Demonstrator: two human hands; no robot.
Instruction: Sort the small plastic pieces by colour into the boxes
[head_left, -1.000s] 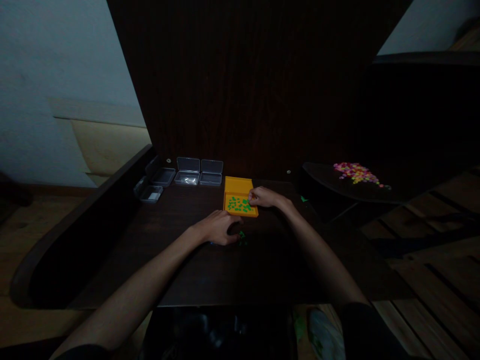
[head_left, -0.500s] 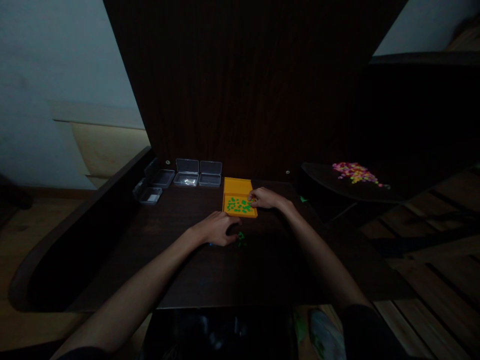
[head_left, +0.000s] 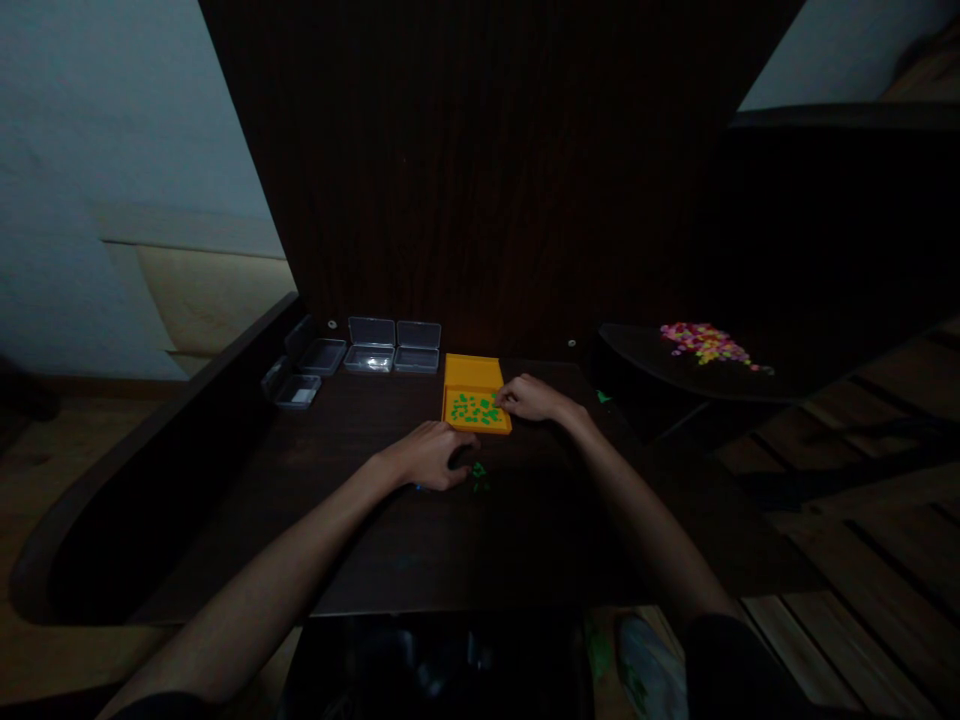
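Right grip (head_left: pixel 529 398) stays at orange tray (head_left: pixel 471 372), left grip (head_left: pixel 429 455) unmoved.

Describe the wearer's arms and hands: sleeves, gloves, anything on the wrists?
No gloves: the left hand and right hand are both bare. The forearms are uncovered up to about the elbow. A dark right sleeve and a dark left sleeve show at the bottom edge. No watch, band or ring is visible, though the light is too dim to rule out small ones.
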